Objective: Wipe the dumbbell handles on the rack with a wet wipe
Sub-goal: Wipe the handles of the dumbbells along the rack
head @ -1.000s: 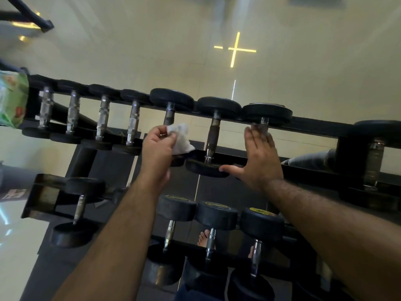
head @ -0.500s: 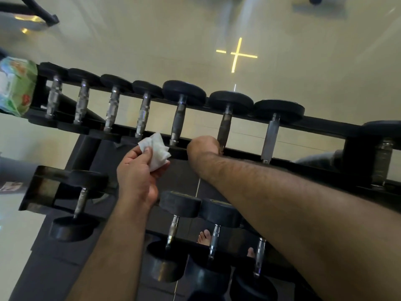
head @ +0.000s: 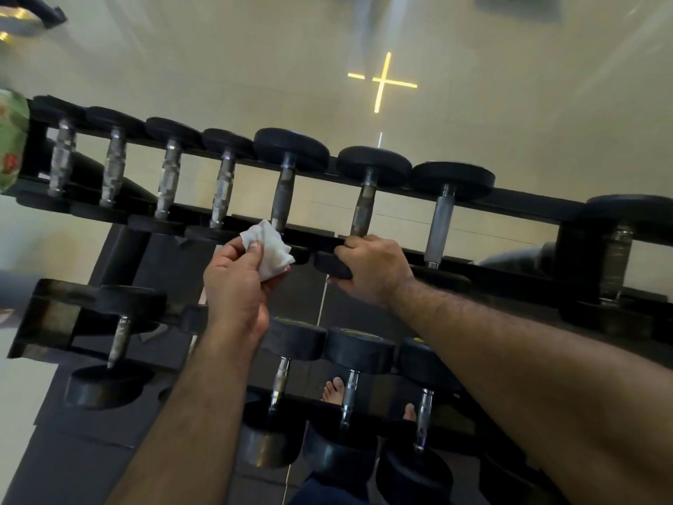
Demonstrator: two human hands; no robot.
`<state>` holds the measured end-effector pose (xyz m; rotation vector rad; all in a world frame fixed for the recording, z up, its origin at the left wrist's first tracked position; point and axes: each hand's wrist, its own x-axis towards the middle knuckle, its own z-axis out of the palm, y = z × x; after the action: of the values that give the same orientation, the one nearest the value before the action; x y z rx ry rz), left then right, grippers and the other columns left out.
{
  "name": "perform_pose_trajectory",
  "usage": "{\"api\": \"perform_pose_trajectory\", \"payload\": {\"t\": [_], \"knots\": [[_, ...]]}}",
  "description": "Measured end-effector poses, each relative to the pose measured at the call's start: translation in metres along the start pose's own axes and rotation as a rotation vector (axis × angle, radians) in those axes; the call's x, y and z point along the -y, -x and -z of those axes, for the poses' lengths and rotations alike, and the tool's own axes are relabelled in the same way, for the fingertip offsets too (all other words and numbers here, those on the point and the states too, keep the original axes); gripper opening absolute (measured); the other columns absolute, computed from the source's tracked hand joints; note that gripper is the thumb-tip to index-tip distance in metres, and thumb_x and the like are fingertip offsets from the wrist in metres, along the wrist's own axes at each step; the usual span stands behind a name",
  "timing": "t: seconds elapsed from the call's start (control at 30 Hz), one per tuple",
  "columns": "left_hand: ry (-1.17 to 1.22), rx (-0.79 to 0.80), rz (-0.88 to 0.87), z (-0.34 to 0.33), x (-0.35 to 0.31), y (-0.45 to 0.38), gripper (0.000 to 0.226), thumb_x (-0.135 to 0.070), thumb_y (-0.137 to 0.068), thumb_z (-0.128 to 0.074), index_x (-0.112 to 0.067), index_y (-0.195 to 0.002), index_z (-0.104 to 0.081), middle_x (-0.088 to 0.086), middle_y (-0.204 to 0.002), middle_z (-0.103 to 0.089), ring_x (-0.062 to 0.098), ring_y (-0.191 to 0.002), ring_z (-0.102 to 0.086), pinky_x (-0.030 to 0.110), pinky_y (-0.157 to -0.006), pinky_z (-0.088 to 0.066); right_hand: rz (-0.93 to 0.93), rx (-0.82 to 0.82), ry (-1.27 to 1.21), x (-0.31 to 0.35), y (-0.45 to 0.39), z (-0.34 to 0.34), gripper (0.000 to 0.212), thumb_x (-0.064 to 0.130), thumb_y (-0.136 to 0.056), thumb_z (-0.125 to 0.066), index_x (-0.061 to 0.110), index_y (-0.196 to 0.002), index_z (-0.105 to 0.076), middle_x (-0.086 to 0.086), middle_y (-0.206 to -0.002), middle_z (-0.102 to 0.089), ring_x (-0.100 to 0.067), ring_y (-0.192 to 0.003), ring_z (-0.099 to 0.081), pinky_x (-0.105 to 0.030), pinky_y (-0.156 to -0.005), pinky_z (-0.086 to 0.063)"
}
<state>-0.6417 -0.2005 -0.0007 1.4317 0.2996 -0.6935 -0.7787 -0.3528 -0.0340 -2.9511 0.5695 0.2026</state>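
Observation:
A black two-tier rack [head: 528,207] carries rows of black-headed dumbbells with metal handles. My left hand [head: 235,282] pinches a crumpled white wet wipe [head: 269,249] just below the near end of one top-row handle [head: 282,198]. My right hand [head: 371,271] is curled over the near head of the neighbouring dumbbell [head: 333,266], right under its handle [head: 362,209]. To the right stands a lighter grey handle [head: 439,227]. Several knurled silver handles [head: 165,182] line the left part of the top row.
A green wipe packet [head: 12,144] sits at the rack's left end. The lower tier holds more dumbbells [head: 358,349]. My bare feet [head: 333,391] show through the rack on a dark mat. A glossy tiled floor [head: 510,103] lies beyond.
My right hand left the far right dumbbell, crossed left and now grips the head of the middle one. My left hand pulled the wipe off a handle and holds it just below.

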Motion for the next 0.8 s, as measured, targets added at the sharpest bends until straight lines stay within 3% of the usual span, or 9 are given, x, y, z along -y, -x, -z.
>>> {"api": "perform_pose_trajectory", "payload": {"t": [0.17, 0.23, 0.3, 0.37, 0.43, 0.53, 0.67, 0.73, 0.8], "knots": [[0.004, 0.028, 0.006, -0.032, 0.006, -0.005, 0.012, -0.01, -0.102, -0.066, -0.01, -0.113, -0.072, 0.015, -0.11, -0.077, 0.026, -0.097, -0.076, 0.041, -0.074, -0.064, 0.043, 0.035, -0.047, -0.012, 0.005, 0.007, 0.064, 0.077, -0.088, -0.066, 0.024, -0.122, -0.071, 0.003, -0.109, -0.071, -0.022, -0.097, -0.068, -0.036, -0.082, -0.057], [-0.041, 0.062, 0.0, -0.046, 0.008, -0.01, 0.01, -0.01, -0.099, -0.07, -0.009, -0.109, -0.072, 0.017, -0.11, -0.077, 0.027, -0.096, -0.075, 0.044, -0.078, -0.064, -0.011, -0.073, -0.063, -0.027, 0.013, 0.012, 0.073, 0.086, -0.086, -0.057, 0.022, -0.118, -0.073, 0.002, -0.106, -0.073, -0.021, -0.095, -0.067, -0.035, -0.081, -0.056], [-0.088, 0.094, 0.001, -0.06, 0.011, -0.015, 0.013, -0.012, -0.098, -0.072, -0.006, -0.109, -0.073, 0.018, -0.108, -0.078, 0.027, -0.094, -0.076, 0.041, -0.074, -0.064, -0.185, -0.189, -0.118, -0.047, 0.025, 0.016, 0.084, 0.089, -0.087, -0.05, 0.018, -0.126, -0.071, -0.003, -0.121, -0.072, -0.022, -0.111, -0.064, -0.038, -0.096, -0.055], [-0.151, 0.118, -0.004, -0.075, 0.011, -0.016, 0.02, -0.015, -0.096, -0.076, -0.003, -0.111, -0.073, 0.017, -0.105, -0.079, 0.027, -0.092, -0.078, 0.037, -0.071, -0.064, -0.452, -0.16, -0.174, -0.069, 0.036, 0.019, 0.101, 0.093, -0.086, -0.045, 0.015, -0.15, -0.055, -0.008, -0.15, -0.056, -0.027, -0.14, -0.048, -0.046, -0.117, -0.045], [-0.206, 0.178, 0.002, -0.091, 0.006, -0.014, 0.031, -0.015, -0.09, -0.082, -0.001, -0.115, -0.073, 0.016, -0.104, -0.079, 0.027, -0.092, -0.079, 0.039, -0.076, -0.065, -0.583, 0.01, -0.196, -0.079, 0.041, 0.018, 0.124, 0.1, -0.079, -0.038, 0.013, -0.167, -0.025, -0.009, -0.174, -0.022, -0.03, -0.161, -0.018, -0.048, -0.131, -0.024], [-0.383, 0.317, -0.093, -0.11, 0.001, -0.013, 0.035, -0.01, -0.083, -0.087, -0.002, -0.115, -0.075, 0.009, -0.101, -0.081, 0.021, -0.091, -0.08, 0.035, -0.08, -0.064, -0.553, 0.136, -0.281, -0.078, 0.046, 0.006, 0.144, 0.106, -0.072, -0.035, 0.013, -0.169, 0.015, -0.006, -0.175, 0.032, -0.024, -0.162, 0.025, -0.047, -0.135, 0.0], [-0.83, 0.201, -0.549, -0.133, 0.009, -0.027, 0.012, -0.023, -0.093, -0.079, -0.018, -0.104, -0.082, -0.008, -0.088, -0.079, 0.002, -0.078, -0.074, 0.02, -0.071, -0.061, -0.575, 0.134, -0.36, -0.075, 0.044, 0.003, 0.163, 0.109, -0.058, -0.051, 0.013, -0.166, 0.026, -0.004, -0.166, 0.047, -0.023, -0.158, 0.037, -0.043, -0.133, 0.009], [-0.931, 0.13, -0.615, -0.145, 0.019, -0.035, 0.014, -0.028, -0.097, -0.074, -0.019, -0.106, -0.082, -0.009, -0.087, -0.078, 0.002, -0.077, -0.071, 0.02, -0.067, -0.059, -0.535, 0.171, -0.383, -0.078, 0.045, 0.005, 0.17, 0.11, -0.052, -0.053, 0.012, -0.165, 0.028, -0.004, -0.163, 0.051, -0.023, -0.154, 0.043, -0.043, -0.132, 0.012], [-0.984, 0.133, -0.653, -0.156, 0.035, -0.037, 0.02, -0.034, -0.099, -0.07, -0.019, -0.096, -0.083, -0.01, -0.073, -0.072, 0.009, -0.069, -0.068, 0.021, -0.057, -0.049, -0.48, 0.195, -0.402, -0.084, 0.049, 0.006, 0.171, 0.111, -0.051, -0.051, 0.012, -0.164, 0.029, -0.004, -0.16, 0.055, -0.022, -0.151, 0.048, -0.048, -0.132, 0.011]]}}
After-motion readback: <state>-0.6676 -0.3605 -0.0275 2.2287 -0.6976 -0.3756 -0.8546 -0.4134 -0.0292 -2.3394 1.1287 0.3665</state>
